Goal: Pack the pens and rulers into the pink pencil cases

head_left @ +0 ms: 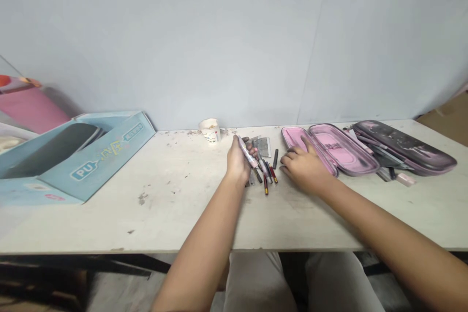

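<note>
My left hand (238, 160) is closed around a whitish-pink pen (247, 152), which slants across the palm; other slim pieces lie close to its fingertips, and I cannot tell whether they are held too. Beside that hand is a loose pile of short pencils and pens (268, 173), some dark and some red-brown. A dark stick (275, 159) lies at the pile's right. My right hand (306, 165) has its fingers apart and empty, over the left edge of an open pink pencil case (343, 148). It partly covers that half of the case.
Farther right, a dark pencil case (405, 144) lies with several items spilling out, near a pale pink block (405, 179). A paper cup (210, 131) stands by the wall. On the left sits a light-blue box (98, 163) with a dark object inside. A clear sheet (263, 146) lies behind the pile.
</note>
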The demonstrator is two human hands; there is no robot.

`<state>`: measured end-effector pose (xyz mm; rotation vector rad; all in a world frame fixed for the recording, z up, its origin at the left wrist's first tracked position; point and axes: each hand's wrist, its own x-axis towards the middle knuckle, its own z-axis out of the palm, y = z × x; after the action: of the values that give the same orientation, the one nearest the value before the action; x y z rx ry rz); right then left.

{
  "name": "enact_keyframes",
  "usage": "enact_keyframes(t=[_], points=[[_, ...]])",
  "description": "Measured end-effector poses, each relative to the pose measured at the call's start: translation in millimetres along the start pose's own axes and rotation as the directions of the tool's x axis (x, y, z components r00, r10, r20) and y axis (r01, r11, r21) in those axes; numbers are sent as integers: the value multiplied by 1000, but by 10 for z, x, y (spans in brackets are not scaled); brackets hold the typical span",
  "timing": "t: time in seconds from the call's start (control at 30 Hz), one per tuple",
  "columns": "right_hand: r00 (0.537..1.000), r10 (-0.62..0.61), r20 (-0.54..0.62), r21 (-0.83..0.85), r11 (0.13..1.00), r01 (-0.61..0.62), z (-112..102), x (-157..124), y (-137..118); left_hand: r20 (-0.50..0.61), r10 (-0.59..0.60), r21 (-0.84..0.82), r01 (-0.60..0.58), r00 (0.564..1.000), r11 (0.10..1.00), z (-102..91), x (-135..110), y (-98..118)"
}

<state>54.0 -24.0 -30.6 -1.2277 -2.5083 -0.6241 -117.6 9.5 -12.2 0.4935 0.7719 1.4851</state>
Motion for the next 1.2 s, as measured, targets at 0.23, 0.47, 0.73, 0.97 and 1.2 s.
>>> enact_keyframes(t=[0.23,0.47,0.73,0.97,1.2], points=[[958,-269,102,-31,961,273,50,263,5,35,-35,-46,37,999,998,-16,19,-19],[995,-18,-93,242,970,40,-39,242,135,126,120,263,-150,985,953,-18,-17,-92],[694,718,-57,994,107,-29,18,97,163,486,313,757,-572,816,316,19,-205,-159],[670,739,70,996,-87,-9,38,113,177,545,241,752,-595,803,284,47,-255,-230],[619,773,-139,969,235,-76,10,73,65,542,202,746,-578,815,330,57,-265,-286]])
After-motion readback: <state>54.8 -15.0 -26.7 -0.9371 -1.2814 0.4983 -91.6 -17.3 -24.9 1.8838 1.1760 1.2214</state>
